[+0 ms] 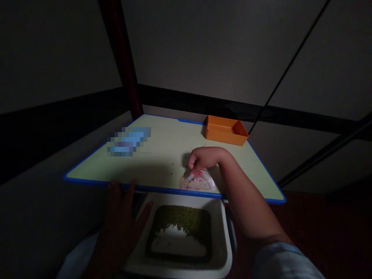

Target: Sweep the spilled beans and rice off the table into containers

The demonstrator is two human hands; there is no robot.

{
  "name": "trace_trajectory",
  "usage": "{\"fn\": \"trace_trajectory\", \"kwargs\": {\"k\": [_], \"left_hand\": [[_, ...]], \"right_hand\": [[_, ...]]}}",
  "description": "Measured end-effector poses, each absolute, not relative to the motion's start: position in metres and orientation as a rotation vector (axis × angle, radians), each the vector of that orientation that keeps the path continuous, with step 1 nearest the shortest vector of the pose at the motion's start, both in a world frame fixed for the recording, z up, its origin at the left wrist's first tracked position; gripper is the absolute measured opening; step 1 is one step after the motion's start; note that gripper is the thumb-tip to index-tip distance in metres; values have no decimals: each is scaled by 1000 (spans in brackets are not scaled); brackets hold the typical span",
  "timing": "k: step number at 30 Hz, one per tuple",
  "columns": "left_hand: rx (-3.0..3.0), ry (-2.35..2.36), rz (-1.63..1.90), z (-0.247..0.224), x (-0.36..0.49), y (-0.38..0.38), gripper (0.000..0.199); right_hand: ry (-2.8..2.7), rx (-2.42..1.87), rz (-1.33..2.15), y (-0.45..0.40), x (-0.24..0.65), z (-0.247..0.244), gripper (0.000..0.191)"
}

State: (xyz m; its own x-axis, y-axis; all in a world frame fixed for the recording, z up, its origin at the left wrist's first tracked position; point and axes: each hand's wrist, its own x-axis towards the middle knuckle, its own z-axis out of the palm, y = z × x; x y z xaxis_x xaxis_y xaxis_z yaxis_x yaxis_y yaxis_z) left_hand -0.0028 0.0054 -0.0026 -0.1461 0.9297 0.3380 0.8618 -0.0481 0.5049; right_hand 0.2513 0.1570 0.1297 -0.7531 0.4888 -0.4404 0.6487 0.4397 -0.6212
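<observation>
My right hand reaches over the pale table and bends down at the wrist. Its fingers are closed together at a clear round dish with pink marks; whatever they hold, if anything, is too small to name. My left hand is in shadow at the table's front edge, fingers spread, beside a white tub. Green grains lie in the tub, mostly toward its far side, with a bare white patch in front. A few dark specks are scattered on the table left of the dish.
An orange open box stands at the table's back right. A blurred blue item lies at the left. The table has a blue rim, and a wall rises behind it.
</observation>
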Motion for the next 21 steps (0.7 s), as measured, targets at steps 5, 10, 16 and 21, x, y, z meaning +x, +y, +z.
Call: {"fn": "trace_trajectory", "kwargs": {"k": [5, 10, 16, 21], "left_hand": [[1911, 2069, 923, 2, -4, 4, 83], [1887, 2090, 925, 4, -2, 4, 82], [1815, 2099, 927, 15, 5, 4, 89], [1805, 2095, 921, 18, 5, 4, 93]], "right_hand": [[2569, 1263, -1105, 158, 267, 140, 23], [2598, 1622, -748, 162, 285, 149, 14], [2546, 1631, -717, 164, 283, 145, 16], [2562, 1575, -774, 162, 282, 146, 19]]}}
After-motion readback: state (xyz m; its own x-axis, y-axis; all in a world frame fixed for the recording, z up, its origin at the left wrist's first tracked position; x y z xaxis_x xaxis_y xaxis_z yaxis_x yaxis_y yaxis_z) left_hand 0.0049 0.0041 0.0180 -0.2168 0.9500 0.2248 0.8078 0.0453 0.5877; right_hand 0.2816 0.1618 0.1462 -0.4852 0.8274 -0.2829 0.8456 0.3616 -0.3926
